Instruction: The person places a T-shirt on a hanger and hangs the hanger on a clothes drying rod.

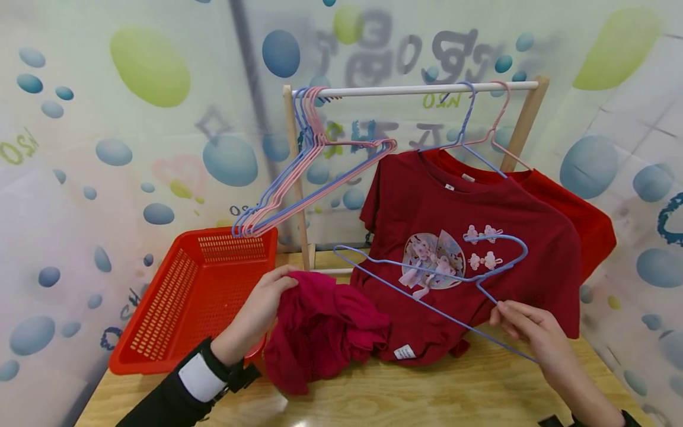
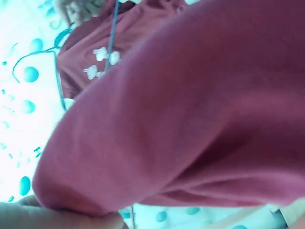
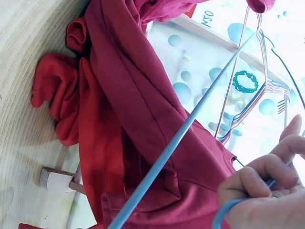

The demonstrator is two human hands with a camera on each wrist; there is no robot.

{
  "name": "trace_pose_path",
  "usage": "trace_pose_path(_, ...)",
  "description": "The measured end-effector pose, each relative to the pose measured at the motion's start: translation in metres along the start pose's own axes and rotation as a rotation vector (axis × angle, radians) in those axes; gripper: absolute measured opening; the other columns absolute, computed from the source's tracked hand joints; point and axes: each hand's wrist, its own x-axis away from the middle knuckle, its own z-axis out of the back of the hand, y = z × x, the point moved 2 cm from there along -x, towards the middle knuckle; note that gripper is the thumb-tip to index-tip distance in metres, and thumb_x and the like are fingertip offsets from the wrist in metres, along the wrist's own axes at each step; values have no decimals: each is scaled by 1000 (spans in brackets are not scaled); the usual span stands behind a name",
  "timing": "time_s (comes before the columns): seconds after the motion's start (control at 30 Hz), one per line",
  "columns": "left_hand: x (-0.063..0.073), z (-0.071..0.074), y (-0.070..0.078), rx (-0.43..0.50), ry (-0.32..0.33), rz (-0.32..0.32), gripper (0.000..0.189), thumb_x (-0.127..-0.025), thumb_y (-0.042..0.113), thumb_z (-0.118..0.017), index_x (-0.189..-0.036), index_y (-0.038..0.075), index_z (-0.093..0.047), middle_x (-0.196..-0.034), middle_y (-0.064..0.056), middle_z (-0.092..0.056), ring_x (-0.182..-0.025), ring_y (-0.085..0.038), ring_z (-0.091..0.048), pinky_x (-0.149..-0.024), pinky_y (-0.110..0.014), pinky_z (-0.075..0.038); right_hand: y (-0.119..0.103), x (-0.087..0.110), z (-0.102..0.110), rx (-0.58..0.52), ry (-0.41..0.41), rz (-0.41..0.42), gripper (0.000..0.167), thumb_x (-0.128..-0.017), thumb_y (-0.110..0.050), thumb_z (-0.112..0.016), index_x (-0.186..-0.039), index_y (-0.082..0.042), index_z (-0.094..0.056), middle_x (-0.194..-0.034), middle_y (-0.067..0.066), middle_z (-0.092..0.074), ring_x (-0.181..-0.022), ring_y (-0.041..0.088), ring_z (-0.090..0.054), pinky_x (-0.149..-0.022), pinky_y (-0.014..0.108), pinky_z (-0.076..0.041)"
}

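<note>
My left hand (image 1: 269, 299) pinches a bunched crimson garment (image 1: 325, 332) that hangs down to the table beside the basket. In the left wrist view the raised cloth (image 2: 157, 119) covers most of the picture. With my right hand (image 1: 533, 332) I hold a blue clothes hanger (image 1: 427, 302) by one sloping arm, its hook pointing up and its body tilted toward the left hand. Fingers curl round the blue wire in the right wrist view. Behind the hanger, a dark red T-shirt (image 1: 512, 279) with a printed figure hangs from a rack.
At the left stands a red plastic basket (image 1: 155, 332). The rack's white rail (image 1: 384, 91) carries several blue and pink hangers (image 1: 288, 190) on its left end. A brighter red shirt (image 1: 587, 219) hangs behind the T-shirt. Underneath is a wooden table (image 1: 427, 397).
</note>
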Motion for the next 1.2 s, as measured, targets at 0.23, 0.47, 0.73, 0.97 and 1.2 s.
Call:
trace_pose_path(0.23, -5, -1, -5, -123, -32, 11, 28, -104, 13, -48, -114, -5, -67, -103, -3, -68, -93, -11, -62, -81, -25, -53, 3, 4, 4, 74, -7, -56, 38, -109, -9, -46, -83, -12, -72, -62, 3, -40, -61, 19, -40, -60, 33, -27)
trace_pose_path(0.47, -4, 0, -3, -424, -35, -60, 19, -96, 17, -73, -109, 2, -73, -86, 0, -63, -80, -15, -51, -68, -29, -43, 5, 8, 11, 19, -1, -1, 39, -108, -2, -45, -79, -10, -71, -59, 4, -39, -56, 24, -32, -56, 37, -24)
trace_pose_path(0.73, -5, 7, 5, -417, 31, -195, 14, -98, 13, -71, -108, 4, -75, -91, -5, -70, -78, -15, -57, -66, -27, -48, 5, 10, 18, -8, -21, 11, 40, -108, -1, -44, -81, -12, -71, -62, -2, -47, -56, 25, -31, -56, 37, -21)
trace_pose_path(0.97, 0, 14, 22, -240, 111, -250, 19, -98, 12, -71, -112, -1, -74, -94, -2, -72, -86, -19, -64, -73, -28, -54, 2, 10, 21, 32, -37, -4, 42, -109, -3, -42, -79, -13, -70, -62, -1, -46, -55, 25, -33, -55, 37, -23)
trace_pose_path(1.2, 5, 14, 32, -125, 147, -316, 22, -97, 11, -72, -114, -4, -73, -93, -2, -75, -84, -21, -66, -73, -30, -56, 1, 12, 26, 16, 4, 6, 43, -109, -2, -40, -77, -10, -68, -60, 5, -37, -56, 25, -31, -59, 37, -19)
